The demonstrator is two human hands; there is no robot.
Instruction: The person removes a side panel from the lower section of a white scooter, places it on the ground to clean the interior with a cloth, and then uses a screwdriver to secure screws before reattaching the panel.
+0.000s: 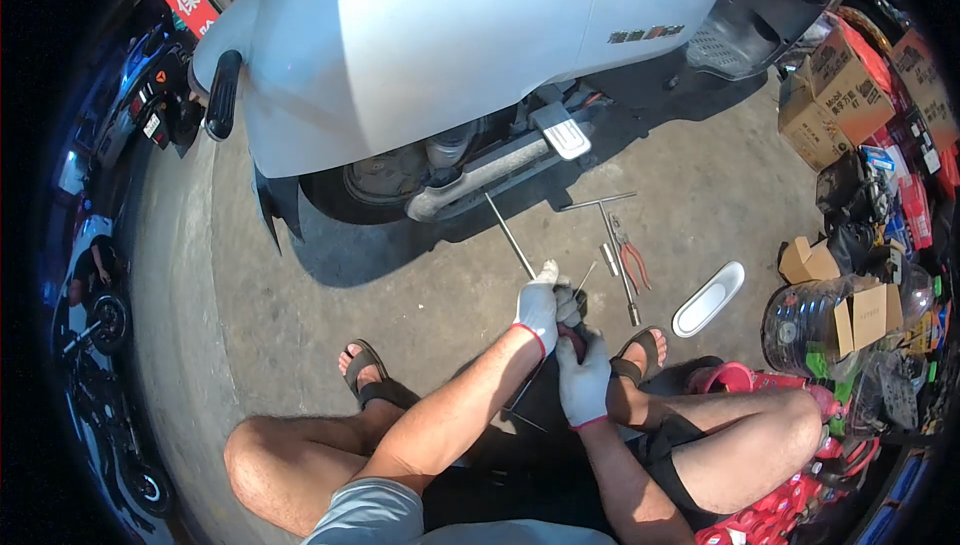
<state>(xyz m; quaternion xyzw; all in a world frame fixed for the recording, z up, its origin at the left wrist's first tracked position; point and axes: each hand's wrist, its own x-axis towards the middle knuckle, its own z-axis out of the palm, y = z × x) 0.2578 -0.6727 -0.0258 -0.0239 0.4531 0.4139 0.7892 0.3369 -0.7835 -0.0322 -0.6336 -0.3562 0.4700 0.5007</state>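
Note:
My left hand, in a white glove with a red cuff, is closed around a small dark part, with a long metal rod rising from it toward the scooter. My right hand, gloved alike, grips the lower, reddish-dark end of that part just beside the left; what exactly it is I cannot make out. Beyond my hands on the concrete lie a thin screwdriver-like tool, a T-handled wrench, a short metal socket, red-handled pliers and an oblong white-and-silver piece.
A pale grey-blue scooter stands ahead, its footpeg low on the near side. Cardboard boxes, plastic jugs and red containers crowd the right. Dark two-wheelers line the far left, with another person small among them.

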